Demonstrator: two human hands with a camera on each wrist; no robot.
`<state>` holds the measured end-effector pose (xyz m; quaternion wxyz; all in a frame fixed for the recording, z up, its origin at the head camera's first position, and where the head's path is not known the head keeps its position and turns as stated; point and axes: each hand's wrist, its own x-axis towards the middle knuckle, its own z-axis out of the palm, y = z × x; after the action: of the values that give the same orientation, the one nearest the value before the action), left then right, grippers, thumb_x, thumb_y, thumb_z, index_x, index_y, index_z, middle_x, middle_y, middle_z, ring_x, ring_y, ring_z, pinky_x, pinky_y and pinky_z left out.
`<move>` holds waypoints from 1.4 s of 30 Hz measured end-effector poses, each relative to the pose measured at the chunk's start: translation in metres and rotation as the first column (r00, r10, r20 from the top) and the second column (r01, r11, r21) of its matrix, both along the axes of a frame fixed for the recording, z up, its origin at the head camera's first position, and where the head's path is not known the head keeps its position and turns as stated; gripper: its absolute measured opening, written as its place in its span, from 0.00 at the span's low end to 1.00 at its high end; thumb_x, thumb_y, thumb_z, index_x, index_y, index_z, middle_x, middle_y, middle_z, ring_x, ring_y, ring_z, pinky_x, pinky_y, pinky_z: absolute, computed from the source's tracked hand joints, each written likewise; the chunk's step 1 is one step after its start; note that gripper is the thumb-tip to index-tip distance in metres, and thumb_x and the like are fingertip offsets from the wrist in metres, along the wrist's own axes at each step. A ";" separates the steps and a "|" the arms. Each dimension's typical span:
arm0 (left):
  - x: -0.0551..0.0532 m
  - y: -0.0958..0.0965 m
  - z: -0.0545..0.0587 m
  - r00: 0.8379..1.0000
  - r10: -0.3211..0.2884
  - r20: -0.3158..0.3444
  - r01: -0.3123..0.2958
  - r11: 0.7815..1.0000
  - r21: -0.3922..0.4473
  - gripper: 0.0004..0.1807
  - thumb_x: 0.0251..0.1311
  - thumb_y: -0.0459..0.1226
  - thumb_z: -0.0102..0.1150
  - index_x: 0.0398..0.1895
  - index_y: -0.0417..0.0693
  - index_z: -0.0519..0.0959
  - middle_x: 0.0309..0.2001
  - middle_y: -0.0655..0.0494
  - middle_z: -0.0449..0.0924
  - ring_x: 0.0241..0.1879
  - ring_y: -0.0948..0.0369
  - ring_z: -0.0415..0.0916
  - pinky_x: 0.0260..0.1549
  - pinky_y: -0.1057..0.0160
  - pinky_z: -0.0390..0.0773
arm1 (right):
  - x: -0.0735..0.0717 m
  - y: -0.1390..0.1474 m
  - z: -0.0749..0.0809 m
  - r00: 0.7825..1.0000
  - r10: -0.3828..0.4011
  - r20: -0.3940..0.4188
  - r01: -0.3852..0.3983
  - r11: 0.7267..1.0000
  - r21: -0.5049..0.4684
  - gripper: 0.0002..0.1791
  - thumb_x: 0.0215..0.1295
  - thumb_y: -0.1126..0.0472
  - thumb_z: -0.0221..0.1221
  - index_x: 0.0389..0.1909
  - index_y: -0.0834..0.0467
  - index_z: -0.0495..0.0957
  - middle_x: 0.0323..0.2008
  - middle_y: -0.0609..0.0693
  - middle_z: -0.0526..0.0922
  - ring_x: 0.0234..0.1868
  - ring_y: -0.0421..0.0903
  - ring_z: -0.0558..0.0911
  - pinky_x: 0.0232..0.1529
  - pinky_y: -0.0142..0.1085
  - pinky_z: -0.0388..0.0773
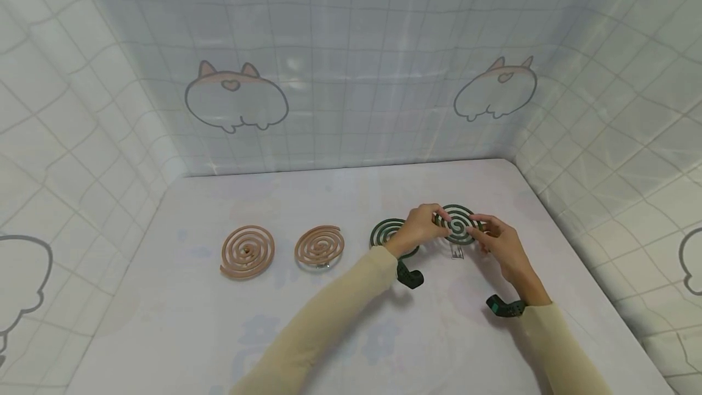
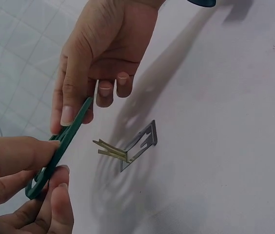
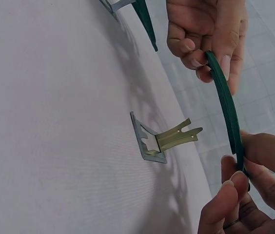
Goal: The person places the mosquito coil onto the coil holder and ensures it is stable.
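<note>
My left hand and right hand pinch opposite edges of a dark green mosquito coil, thumbs on the near side. In both wrist views the coil is seen nearly edge-on, held up off the table and tilted. Just below it a small metal coil stand sits on the table, its forked prong bent upward and apart from the coil. A second green coil lies left of the held one, partly hidden behind my left hand; in the right wrist view it appears with its own metal support.
Two brown mosquito coils stand to the left: one far left with a bit of metal at its centre, another slightly tilted over a metal stand. White grid-patterned sheeting walls the table at the back and sides.
</note>
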<state>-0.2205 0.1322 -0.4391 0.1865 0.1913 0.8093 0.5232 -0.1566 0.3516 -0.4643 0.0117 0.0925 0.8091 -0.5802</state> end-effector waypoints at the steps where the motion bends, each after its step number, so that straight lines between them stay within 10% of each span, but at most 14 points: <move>1: 0.000 0.000 0.000 1.000 -0.005 -0.009 0.005 1.000 -0.003 0.12 0.61 0.35 0.74 0.46 0.49 0.84 0.30 0.58 0.77 0.25 0.63 0.68 0.23 0.66 0.70 | 0.001 0.000 0.000 1.000 0.000 0.000 0.000 1.000 0.000 0.27 0.72 0.56 0.65 0.67 0.62 0.73 0.37 0.50 0.75 0.26 0.43 0.73 0.24 0.36 0.75; 42: 0.003 0.007 -0.008 0.995 -0.084 -0.045 0.076 0.985 -0.153 0.07 0.62 0.35 0.73 0.41 0.49 0.86 0.45 0.58 0.83 0.28 0.65 0.72 0.28 0.68 0.72 | 0.017 -0.002 -0.010 0.999 0.006 0.045 -0.008 0.999 0.052 0.25 0.71 0.57 0.67 0.64 0.60 0.73 0.32 0.51 0.73 0.26 0.43 0.75 0.24 0.34 0.75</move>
<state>-0.2173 0.1393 -0.4468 0.2005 0.2222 0.8428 0.4473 -0.1398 0.3500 -0.4745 0.0296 0.1029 0.8237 -0.5568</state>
